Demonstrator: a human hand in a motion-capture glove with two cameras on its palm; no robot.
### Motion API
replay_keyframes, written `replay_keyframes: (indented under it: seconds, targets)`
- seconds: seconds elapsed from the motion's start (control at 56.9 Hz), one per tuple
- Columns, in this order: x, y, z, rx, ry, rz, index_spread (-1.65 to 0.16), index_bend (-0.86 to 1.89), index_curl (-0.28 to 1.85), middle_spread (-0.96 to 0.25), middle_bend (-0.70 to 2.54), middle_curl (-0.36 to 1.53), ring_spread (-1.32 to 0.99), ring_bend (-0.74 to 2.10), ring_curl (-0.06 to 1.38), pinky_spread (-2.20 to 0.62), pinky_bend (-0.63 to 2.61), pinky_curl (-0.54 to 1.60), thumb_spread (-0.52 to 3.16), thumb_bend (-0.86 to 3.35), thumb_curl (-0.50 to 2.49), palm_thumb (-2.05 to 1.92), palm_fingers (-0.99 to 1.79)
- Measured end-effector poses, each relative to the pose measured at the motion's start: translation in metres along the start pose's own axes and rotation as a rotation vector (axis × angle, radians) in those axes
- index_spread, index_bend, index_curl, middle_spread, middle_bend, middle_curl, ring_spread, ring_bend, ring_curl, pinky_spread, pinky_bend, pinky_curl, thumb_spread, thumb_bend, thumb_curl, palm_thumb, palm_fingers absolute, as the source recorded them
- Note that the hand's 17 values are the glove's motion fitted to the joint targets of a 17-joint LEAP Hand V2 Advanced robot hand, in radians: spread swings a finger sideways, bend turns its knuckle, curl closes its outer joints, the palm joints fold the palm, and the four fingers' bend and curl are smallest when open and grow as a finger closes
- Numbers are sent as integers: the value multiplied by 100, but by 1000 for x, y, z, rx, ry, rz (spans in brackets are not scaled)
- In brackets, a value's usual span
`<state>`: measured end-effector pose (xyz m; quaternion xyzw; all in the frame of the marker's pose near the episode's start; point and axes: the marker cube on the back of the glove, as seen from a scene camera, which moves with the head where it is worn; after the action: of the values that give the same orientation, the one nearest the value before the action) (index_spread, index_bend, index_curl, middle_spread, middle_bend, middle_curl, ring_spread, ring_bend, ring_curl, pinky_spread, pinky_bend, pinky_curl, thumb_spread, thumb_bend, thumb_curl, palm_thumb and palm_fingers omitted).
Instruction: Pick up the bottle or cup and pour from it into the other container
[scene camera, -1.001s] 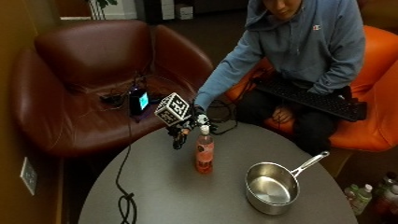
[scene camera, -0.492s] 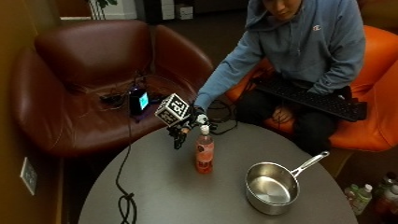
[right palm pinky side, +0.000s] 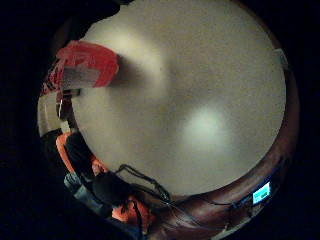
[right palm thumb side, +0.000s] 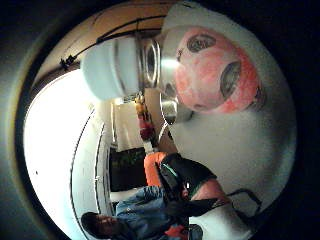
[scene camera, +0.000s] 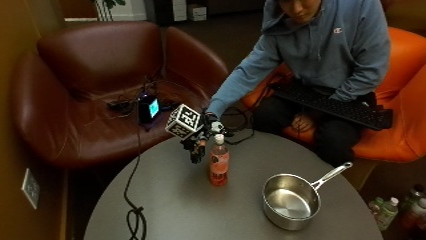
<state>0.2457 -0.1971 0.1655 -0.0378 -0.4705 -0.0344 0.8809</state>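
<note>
sitting on an orange seat (scene camera: 399, 135) at the far side of a round grey table (scene camera: 173, 200), a person in a blue hoodie (scene camera: 319, 45) reaches the gloved right hand (scene camera: 203, 137) out over the tabletop. the hand hangs just beside the bottle (scene camera: 219, 161), on the side away from the saucepan, up near the white cap (scene camera: 217, 137). from where i stand the fingers point downward next to the bottle's neck, but i cannot tell whether they touch it or how far they are curled, so the grip is unclear.

the bottle stands upright on the table, pink-orange with a label, roughly in the middle of the tabletop. the thumb-side palm view shows its white cap (right palm thumb side: 107, 67) and its pink body (right palm thumb side: 215, 70) very close to the palm; the little-finger-side view catches only a red-and-white piece of it (right palm pinky side: 82, 70) at the edge above the bare table surface (right palm pinky side: 200, 100).

the steel saucepan (scene camera: 291, 201) sits on the table well apart from the bottle, nearer the person's side, its long handle (scene camera: 331, 175) angled up toward the table's edge.

a black keyboard (scene camera: 333, 105) lies across the person's lap. a brown leather armchair (scene camera: 100, 85) stands beside the table with a small lit device (scene camera: 148, 107) on its seat, and a black cable (scene camera: 133, 200) trails across the tabletop.
</note>
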Motion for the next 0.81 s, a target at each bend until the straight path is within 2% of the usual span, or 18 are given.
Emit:
replay_keyframes:
  seconds: [0.211, 0.808]
  targets:
    - [-2, -6, 2, -104, -63, -19, -41, 14, 21, -20, 19, 31, -11, 37, 28, 24, 59, 34, 81, -4, 32, 44, 3]
    - [-1, -23, 11, -90, -152, -67, -42, 14, 22, -22, 18, 30, -11, 35, 28, 23, 58, 34, 80, -4, 33, 46, 1]
